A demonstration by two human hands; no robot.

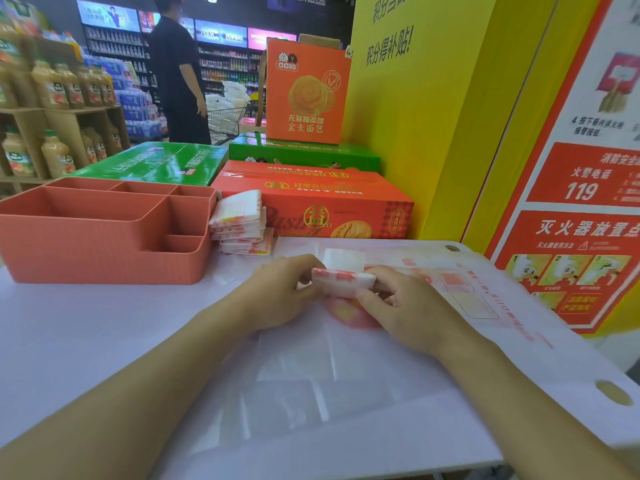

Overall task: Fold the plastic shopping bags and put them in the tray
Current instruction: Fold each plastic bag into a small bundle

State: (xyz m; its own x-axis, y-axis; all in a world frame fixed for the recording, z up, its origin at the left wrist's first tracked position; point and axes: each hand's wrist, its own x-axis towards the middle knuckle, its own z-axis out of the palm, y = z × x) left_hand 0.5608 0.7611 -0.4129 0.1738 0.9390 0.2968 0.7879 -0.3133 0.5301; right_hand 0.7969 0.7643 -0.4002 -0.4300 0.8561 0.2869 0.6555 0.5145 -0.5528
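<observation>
Pinched at both ends, closed on it: left hand (280, 289) on left end of folded bag (343, 282), right hand (401, 303) on right end, fingers curled round. Resting on or just above flat unfolded bags (346, 375) spread over table (86, 341); contact not clear. Long axis of packet left-right, hand to hand. Loose white flap sticking up at far edge, so probably one tuck short of done. Outward: tray (104, 216) up and to the left of grip, well apart, same table, compartments open upward. Left hand nearer to it, right hand on far side of packet. Stack of folded bags (242, 223) between grip and tray, just beside tray's right wall, outside it, against orange box (329, 206). Likely next: finish tuck, then carry leftward and away, probably by left hand; packet axis roughly in line with tray's long front compartment. Risk: springing open once one end let go.
</observation>
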